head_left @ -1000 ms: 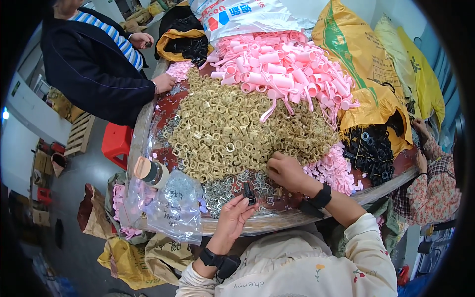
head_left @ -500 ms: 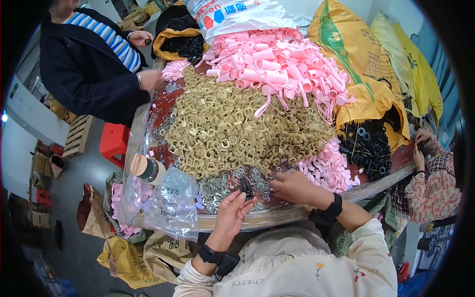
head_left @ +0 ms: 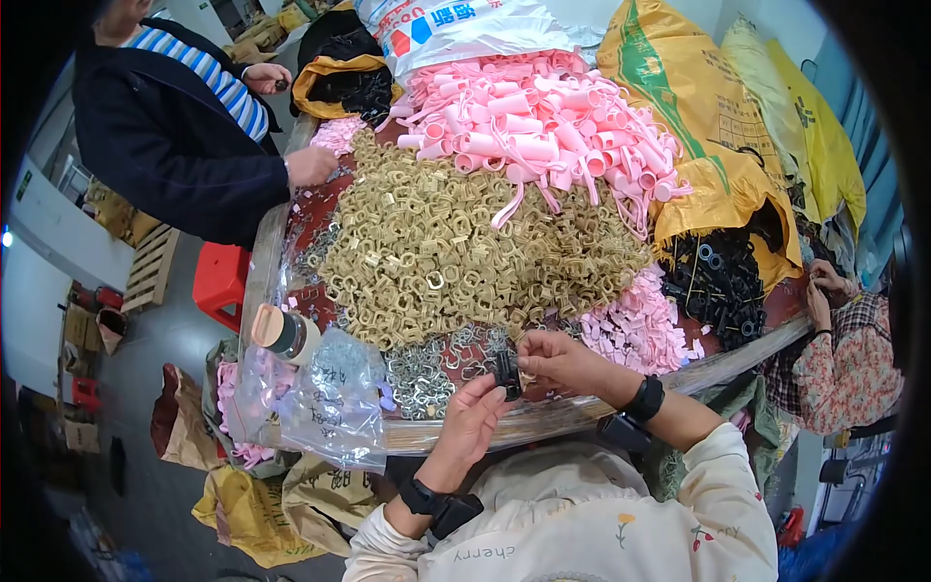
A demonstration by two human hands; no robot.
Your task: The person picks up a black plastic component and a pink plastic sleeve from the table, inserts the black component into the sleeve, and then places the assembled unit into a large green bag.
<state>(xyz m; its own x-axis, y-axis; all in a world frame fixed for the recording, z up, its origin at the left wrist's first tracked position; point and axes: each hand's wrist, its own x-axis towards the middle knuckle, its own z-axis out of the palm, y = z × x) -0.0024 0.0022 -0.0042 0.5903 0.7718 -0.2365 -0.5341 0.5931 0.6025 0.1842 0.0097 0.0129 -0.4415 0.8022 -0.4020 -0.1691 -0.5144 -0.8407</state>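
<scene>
My left hand (head_left: 472,415) and my right hand (head_left: 560,361) meet at the near edge of the table, both pinching one small black plastic part (head_left: 504,373) between their fingertips. Just behind them lie silver metal clips (head_left: 419,367) on the table. Beyond rises a big heap of gold-coloured clips (head_left: 441,254), and further back a pile of pink tubes with ribbons (head_left: 539,126). Small pink pieces (head_left: 632,325) lie to the right of my right hand. Both wrists wear black bands.
A clear plastic bag (head_left: 325,398) and a tape roll (head_left: 282,331) sit at the table's left near corner. Black rings (head_left: 720,281) spill from a yellow sack (head_left: 703,145) on the right. One person in a dark jacket (head_left: 170,126) works at the left; another person's hands (head_left: 824,291) show at the right.
My right hand drew back from the gold heap toward me and joined my left hand on the black part. The person at the left shifted a hand slightly.
</scene>
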